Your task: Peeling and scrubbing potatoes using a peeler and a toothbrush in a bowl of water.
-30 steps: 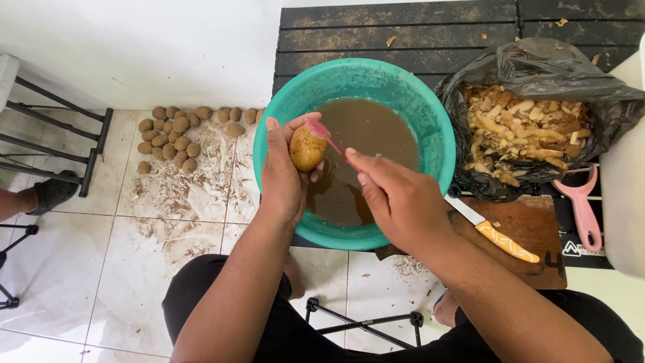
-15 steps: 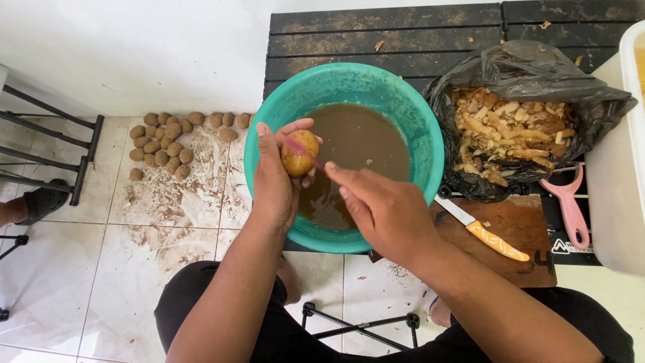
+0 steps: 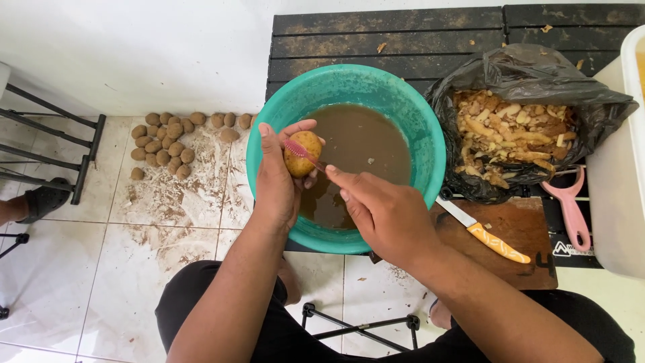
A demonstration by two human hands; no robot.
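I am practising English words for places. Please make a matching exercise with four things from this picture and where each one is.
Things:
1. potato
2. knife
3. peels
4. pink peeler

Places:
A. inside the black bag
B. in the left hand, over the teal basin
C. right of the wooden board
D. on the wooden board

Pairs: 1-B, 2-D, 3-A, 4-C

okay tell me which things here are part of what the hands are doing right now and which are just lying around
In use:
left hand holding potato
right hand holding pink brush
teal basin of brown water

Lying about:
knife
pink peeler
bag of peels
floor potatoes
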